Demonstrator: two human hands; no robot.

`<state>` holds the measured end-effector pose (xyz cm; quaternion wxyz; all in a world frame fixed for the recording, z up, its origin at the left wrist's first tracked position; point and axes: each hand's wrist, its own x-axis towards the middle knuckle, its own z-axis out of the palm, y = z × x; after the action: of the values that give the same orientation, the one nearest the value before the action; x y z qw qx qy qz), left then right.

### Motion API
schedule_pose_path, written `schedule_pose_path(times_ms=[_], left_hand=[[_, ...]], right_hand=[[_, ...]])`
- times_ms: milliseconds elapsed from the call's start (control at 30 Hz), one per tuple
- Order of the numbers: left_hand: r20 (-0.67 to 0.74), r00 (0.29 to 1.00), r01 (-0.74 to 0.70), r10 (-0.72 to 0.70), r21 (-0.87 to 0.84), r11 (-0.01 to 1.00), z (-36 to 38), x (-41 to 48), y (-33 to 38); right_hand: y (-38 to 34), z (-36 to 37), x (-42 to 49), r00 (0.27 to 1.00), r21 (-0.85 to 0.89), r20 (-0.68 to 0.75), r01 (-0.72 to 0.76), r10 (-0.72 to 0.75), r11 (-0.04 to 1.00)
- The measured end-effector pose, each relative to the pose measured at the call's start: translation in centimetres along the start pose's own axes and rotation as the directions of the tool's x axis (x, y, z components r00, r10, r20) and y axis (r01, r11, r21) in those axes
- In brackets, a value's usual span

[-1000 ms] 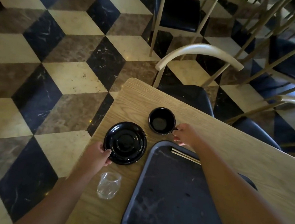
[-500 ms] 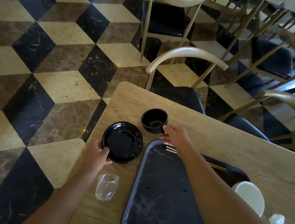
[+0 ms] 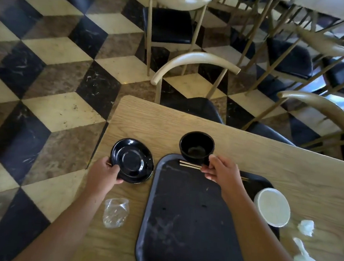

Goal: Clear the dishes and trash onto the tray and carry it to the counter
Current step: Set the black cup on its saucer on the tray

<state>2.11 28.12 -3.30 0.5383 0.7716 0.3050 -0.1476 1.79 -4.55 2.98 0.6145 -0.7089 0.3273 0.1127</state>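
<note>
1. Left hand (image 3: 104,173) is closed on the near-left rim of the black saucer (image 3: 132,161); thumb is laid on top of the rim, fingers are hidden under it. Saucer is seen tilted a little, near the table's left edge, just left of the tray; whether its far side is touching the table cannot be told.
2. Right hand (image 3: 221,171) is clenched at the handle side of the black cup (image 3: 196,147); handle itself is covered by the fingers. Cup is held upright at the tray's far edge, its bottom overlapping the rim; whether it is resting or lifted cannot be told. Inside, only a dull patch at the bottom is seen.
3. Black tray (image 3: 180,223) is laid on the wooden table (image 3: 267,158), w/ scratches on its surface.
4. 2 chopsticks (image 3: 189,164) are lying on the tray's far end, side by side, partly covered by the right hand.
5. White lid (image 3: 273,207) is placed at the tray's right rim, under the right forearm's side.
6. Crumpled clear plastic (image 3: 115,212) is lying on the table, between left forearm & tray.
7. White crumpled tissues (image 3: 305,227) are scattered on the table, right of the lid.
8. Chair (image 3: 195,60) is pushed at the table's far side, on a checkered floor (image 3: 58,70).
</note>
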Motion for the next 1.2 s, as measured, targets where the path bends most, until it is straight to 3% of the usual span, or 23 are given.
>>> schedule_pose_path(times_ms=[100, 400, 633, 767, 900, 1200], left_hand=[[0.006, 0.999, -0.034, 0.035, -0.029, 0.999, 0.3, -1.3, 0.2], [-0.046, 0.997, -0.066, 0.064, -0.045, 0.997, 2.5, -6.2, -0.3], [0.031, 0.999, -0.026, 0.029, -0.116, 0.993, 7.5, -9.0, -2.0], [0.068, 0.997, 0.031, -0.023, -0.116, 0.993, 10.4, -9.7, -3.7], [0.125, 0.990, 0.081, -0.069, -0.098, 0.992, 12.7, -9.5, -5.0], [0.162, 0.967, 0.216, -0.197, -0.111, 0.970, 15.4, -8.0, -5.5]], right_hand=[[0.8, -2.2, -1.6, 1.000, 0.059, -0.019, 0.021, -0.020, 0.998], [3.8, -7.5, -3.7, 0.995, 0.025, -0.097, 0.031, -0.029, 0.999], [6.6, -10.1, -4.6, 0.998, 0.009, -0.058, 0.023, -0.022, 1.000], [8.1, -11.4, -5.2, 1.000, -0.028, -0.017, 0.019, -0.020, 0.999], [9.4, -12.6, -5.7, 0.996, -0.200, 0.013, 0.085, -0.084, 0.976], [11.2, -14.0, -6.6, 0.997, -0.258, 0.074, 0.036, -0.017, 0.965]])
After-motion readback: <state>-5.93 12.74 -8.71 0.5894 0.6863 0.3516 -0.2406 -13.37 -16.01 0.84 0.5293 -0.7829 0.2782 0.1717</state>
